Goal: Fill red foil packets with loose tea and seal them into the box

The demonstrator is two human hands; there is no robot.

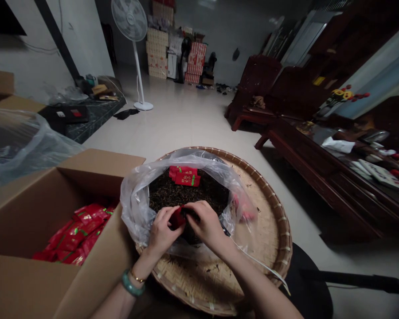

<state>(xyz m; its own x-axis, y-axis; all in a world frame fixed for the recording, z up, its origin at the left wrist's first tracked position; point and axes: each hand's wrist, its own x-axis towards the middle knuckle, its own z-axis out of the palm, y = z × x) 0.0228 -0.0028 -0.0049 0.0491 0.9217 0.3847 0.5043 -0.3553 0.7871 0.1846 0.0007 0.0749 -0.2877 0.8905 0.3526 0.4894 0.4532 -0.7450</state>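
Observation:
My left hand (164,228) holds a small red packet (177,218) upright between thumb and fingers. At the packet's mouth, my right hand (204,221) has its fingers closed on a pinch of dark tea leaves, partly hidden by the fingers. Both hands are over a clear plastic bag (136,190) of loose dried tea leaves (164,195), its rim folded open. Several flat red packets (187,178) with green marks lie on the leaves at the far side. The bag rests on a round woven bamboo tray (269,230).
An open cardboard box (96,166) at left holds several red packets (76,235). Red items (242,208) lie by the bag's right side, and a white cable (262,263) crosses the tray. Dark wooden furniture (306,164) stands right; a white fan (138,66) stands farther back.

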